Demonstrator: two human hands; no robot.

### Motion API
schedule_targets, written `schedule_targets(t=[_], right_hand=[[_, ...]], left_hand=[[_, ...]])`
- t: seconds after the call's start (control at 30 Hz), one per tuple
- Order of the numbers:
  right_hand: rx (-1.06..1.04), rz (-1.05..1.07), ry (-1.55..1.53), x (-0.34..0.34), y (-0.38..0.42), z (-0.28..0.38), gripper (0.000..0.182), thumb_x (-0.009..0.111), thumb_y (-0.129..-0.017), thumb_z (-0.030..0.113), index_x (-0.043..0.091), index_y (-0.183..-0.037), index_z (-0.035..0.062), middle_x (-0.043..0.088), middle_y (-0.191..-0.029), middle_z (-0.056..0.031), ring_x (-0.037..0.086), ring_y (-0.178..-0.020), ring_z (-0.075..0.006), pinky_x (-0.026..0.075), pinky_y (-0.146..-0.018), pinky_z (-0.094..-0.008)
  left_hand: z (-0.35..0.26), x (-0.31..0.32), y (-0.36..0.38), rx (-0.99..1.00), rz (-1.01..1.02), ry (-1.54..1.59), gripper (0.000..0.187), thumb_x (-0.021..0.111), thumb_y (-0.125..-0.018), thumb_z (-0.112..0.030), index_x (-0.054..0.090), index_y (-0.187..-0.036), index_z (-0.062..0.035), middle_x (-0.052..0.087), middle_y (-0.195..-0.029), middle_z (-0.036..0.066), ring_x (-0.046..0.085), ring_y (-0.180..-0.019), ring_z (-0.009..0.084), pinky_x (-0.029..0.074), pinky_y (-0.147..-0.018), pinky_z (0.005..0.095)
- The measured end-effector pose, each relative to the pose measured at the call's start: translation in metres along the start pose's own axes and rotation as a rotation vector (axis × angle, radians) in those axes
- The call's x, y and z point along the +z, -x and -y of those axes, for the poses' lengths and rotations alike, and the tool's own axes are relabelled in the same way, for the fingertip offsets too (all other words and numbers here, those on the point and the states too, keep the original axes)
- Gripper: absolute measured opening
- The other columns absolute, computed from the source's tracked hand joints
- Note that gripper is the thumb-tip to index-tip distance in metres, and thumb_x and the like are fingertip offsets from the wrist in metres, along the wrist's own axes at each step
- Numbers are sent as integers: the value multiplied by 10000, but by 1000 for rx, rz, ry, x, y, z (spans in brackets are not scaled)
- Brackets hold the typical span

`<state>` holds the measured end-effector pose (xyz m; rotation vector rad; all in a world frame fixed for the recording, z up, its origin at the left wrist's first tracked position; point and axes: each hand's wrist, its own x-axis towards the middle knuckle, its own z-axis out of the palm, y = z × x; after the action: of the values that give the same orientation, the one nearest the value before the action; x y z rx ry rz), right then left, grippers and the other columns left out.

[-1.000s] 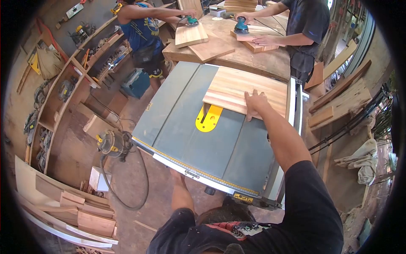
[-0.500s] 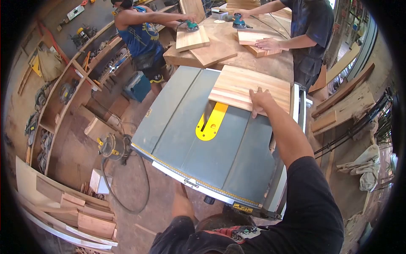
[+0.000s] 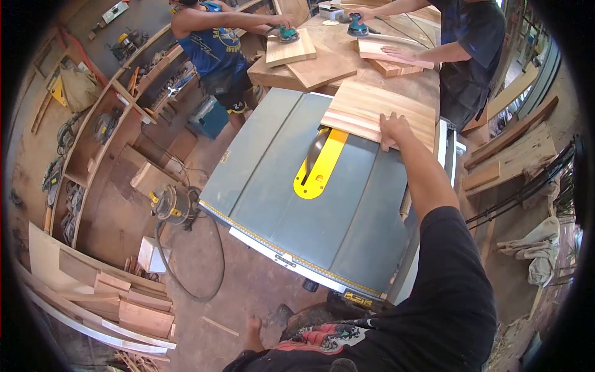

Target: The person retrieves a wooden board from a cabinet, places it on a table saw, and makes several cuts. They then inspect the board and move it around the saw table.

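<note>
My right hand (image 3: 395, 129) is on a striped laminated wood board (image 3: 365, 102), its fingers on the top face and its thumb at the near edge. The board lies on the far part of a grey table saw (image 3: 273, 180) and reaches the workbench. In the yellow throat plate (image 3: 316, 177), the round saw blade (image 3: 317, 149) stands exposed, just short of the board's near left corner. My left hand (image 3: 254, 327) hangs low in front of the saw, away from the board. Its fingers are too small to make out.
Across the workbench (image 3: 285, 75), two people hold green sanders (image 3: 357, 26) over wood boards (image 3: 291, 49). A shop vacuum (image 3: 173, 204) with a hose sits on the floor at left. Offcuts (image 3: 145, 317) are stacked lower left; tool shelves (image 3: 93, 149) line the wall.
The board has slid a little farther from me with my right hand, baring more of the blade. My left hand has come down from the saw's front edge. The view has shifted slightly.
</note>
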<state>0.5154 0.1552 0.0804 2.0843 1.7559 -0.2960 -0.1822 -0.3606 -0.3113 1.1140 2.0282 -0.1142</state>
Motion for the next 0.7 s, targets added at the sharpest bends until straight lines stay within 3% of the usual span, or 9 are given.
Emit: schedule_targets(t=[0.07,0.13,0.2,0.3,0.37,0.53,0.6,0.63,0.7], right_hand=[[87,-201,65,9,5,6,1121,876,-677,227,234,-1582,76,401,-1507,-248,464,-1345,-431,482,-1039,-487],[87,-273,31,14,3,4,1084,849,-655,211,268,-1553,36,446,-1464,-274,517,-1282,-438,504,-1002,-473],[84,-349,8,19,-12,-6,1050,823,-633,196,302,-1523,-4,491,-1421,-300,569,-1218,-444,525,-964,-458],[13,-419,19,29,-31,-19,825,762,-682,150,436,-1426,7,563,-1344,-257,640,-1083,-441,550,-904,-449],[-138,-397,24,11,-19,-33,570,687,-726,128,575,-1274,15,635,-1220,-235,667,-1014,-423,548,-891,-453],[-221,-331,47,-37,-20,-57,428,631,-757,146,668,-1168,30,685,-1113,-241,663,-1051,-387,534,-898,-457],[-230,-340,39,-51,-19,-66,418,638,-760,168,689,-1156,45,695,-1105,-232,660,-1064,-382,528,-907,-462],[-254,-336,8,-68,-15,-74,437,657,-779,215,687,-1190,70,692,-1134,-221,654,-1078,-384,523,-917,-464],[-277,-339,-19,-86,-26,-93,457,677,-798,261,685,-1224,95,690,-1164,-209,649,-1092,-387,517,-928,-466]], left_hand=[[29,-1,33,155,265,-528,600,556,-879,-190,481,-1401,96,535,-1399,312,508,-1342,377,409,-1112,399],[42,-8,63,210,350,-754,590,556,-877,-204,502,-1376,106,540,-1393,312,525,-1324,374,419,-1101,396],[26,-7,94,-315,92,165,573,572,-858,-199,538,-1332,120,546,-1381,317,544,-1303,379,449,-1067,394],[17,-25,135,-315,18,146,555,567,-853,-185,555,-1320,114,582,-1328,310,580,-1248,367,476,-1017,389],[4,-34,149,-302,-53,120,538,561,-848,-171,572,-1308,109,619,-1276,304,617,-1193,355,502,-967,383],[47,3,127,-156,-269,181,482,554,-846,-121,610,-1277,90,694,-1125,252,678,-1046,305,540,-870,369],[48,2,133,-412,-306,655,466,565,-839,-93,626,-1268,79,721,-1033,208,698,-950,290,557,-821,361],[52,-3,136,-414,-303,656,466,565,-839,-93,626,-1268,79,721,-1033,208,698,-950,290,557,-821,361],[66,-11,141,-347,87,877,482,560,-840,-87,618,-1295,65,736,-966,194,713,-885,315,564,-790,359]])
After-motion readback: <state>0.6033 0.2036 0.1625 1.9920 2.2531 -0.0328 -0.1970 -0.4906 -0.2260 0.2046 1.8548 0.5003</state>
